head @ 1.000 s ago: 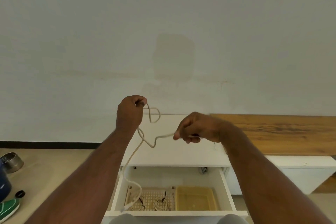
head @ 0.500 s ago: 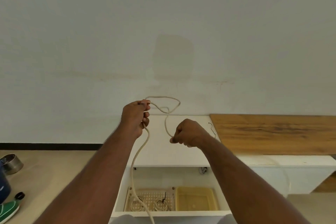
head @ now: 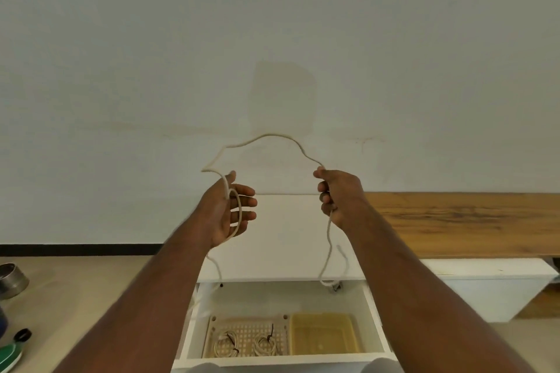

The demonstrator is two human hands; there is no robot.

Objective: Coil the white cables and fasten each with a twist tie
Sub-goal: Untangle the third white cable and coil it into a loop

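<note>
White wall [head: 272,39] fills upper frame; white cabinet [head: 288,236] with open drawer [head: 281,357] at lower centre. Cable [head: 269,137] arches left-right between both hands at frame centre, ends hanging down toward the drawer. Left hand [head: 225,210] has fingers loosely spread, a cable loop lying across the palm. Right hand [head: 338,195] grips the cable in a fist. Two tied coils [head: 245,345] sit in the perforated tray [head: 245,330], drawer's left side.

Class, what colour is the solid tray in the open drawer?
Translucent yellow tray, seen in the head view.
</note>
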